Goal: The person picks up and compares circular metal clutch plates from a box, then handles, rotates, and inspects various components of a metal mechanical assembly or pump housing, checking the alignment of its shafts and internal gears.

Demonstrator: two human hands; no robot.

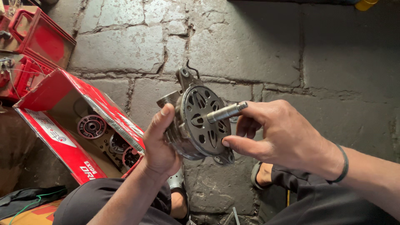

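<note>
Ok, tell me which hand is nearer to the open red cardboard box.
Left. The left hand grips the round metal motor part right beside the open red cardboard box; the right hand holds the part's far side, away from the box.

Dull grey metal housing (196, 125), brighter shaft (225, 111); rough stone floor (258, 46), seemingly.
</note>
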